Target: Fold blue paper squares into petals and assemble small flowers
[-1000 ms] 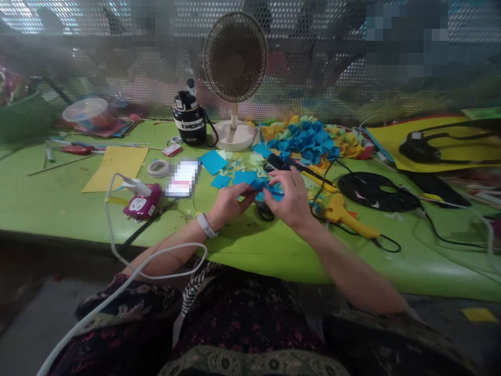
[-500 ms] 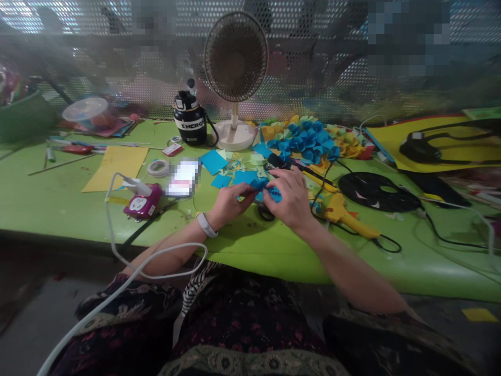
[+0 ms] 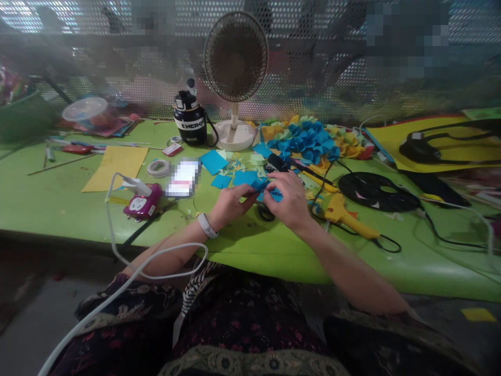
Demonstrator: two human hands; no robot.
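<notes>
Both my hands meet over the middle of the green table, around a small piece of folded blue paper [image 3: 271,192]. My left hand [image 3: 234,206] pinches its left edge between fingers and thumb, while my right hand [image 3: 287,202] grips its right side from above. Most of the piece is hidden behind my fingers. Just below my hands lie black-handled scissors [image 3: 266,212], partly covered. Loose blue paper squares [image 3: 213,162] and green paper scraps [image 3: 238,166] are scattered to the far side. Beyond them sits a heap of blue paper flowers [image 3: 311,138].
A yellow hot glue gun [image 3: 344,215] lies right of my right hand, with black cords around it. A pink power socket [image 3: 143,202], tape roll [image 3: 158,168], yellow card [image 3: 115,168], black bottle [image 3: 190,119] and fan [image 3: 236,57] stand on the table.
My hands have drawn slightly closer together around the blue paper. Everything else on the table stays in place.
</notes>
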